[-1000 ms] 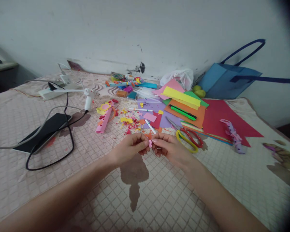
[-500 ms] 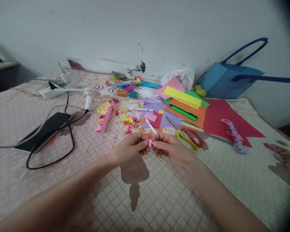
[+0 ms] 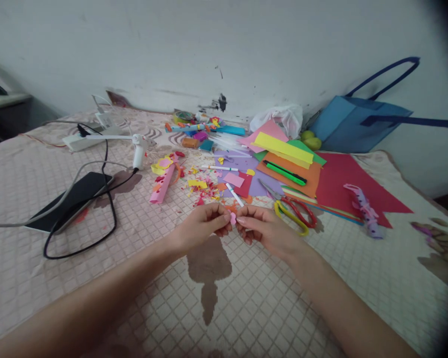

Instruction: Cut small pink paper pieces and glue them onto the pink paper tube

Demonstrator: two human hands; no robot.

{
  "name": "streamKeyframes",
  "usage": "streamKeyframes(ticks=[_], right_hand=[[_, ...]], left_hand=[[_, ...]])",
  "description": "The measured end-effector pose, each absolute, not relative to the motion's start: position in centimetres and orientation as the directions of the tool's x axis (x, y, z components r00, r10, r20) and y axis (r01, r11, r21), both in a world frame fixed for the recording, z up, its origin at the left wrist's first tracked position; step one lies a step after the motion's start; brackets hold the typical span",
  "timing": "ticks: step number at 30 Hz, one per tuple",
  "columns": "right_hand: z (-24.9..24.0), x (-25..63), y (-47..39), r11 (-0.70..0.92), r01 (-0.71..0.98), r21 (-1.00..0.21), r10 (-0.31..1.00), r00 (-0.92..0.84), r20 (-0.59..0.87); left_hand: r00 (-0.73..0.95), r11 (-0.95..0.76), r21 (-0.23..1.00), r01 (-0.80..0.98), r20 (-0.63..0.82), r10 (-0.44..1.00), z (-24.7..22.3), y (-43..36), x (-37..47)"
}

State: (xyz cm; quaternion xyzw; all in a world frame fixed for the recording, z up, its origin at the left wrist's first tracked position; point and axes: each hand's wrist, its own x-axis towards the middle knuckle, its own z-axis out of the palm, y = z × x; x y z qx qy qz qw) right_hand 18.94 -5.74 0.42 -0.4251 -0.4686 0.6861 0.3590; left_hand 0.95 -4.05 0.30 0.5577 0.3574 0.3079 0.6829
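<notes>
A small pink paper piece is pinched between the fingertips of both hands, above the quilted cloth. My left hand closes on its left side, thumb and forefinger pressed together. On the right side my right hand grips it the same way. Just beyond them lie a white marker and colourful paper scraps. Scissors with red and yellow handles rest to the right of my right hand. A rolled pink paper tube lies to the left, beyond my left hand.
Stacked coloured sheets with a green cutter lie at the right, near a decorated purple roll. A blue bag stands behind. On the left are a glue gun, a black tablet and looping cables.
The camera view has shifted slightly, so the table's things appear a little further right. Both hands still hold the pink piece, which shows a little wider between the fingertips.
</notes>
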Motion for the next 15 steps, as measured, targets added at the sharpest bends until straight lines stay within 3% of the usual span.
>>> streamKeyframes(ticks=[15], right_hand=[[0.52,18.94,-5.72,-0.304,-0.083,-0.949,0.879,-0.408,-0.246]], left_hand=[[0.557,0.19,0.98,-0.054,-0.128,0.821,-0.01,-3.93,0.86]])
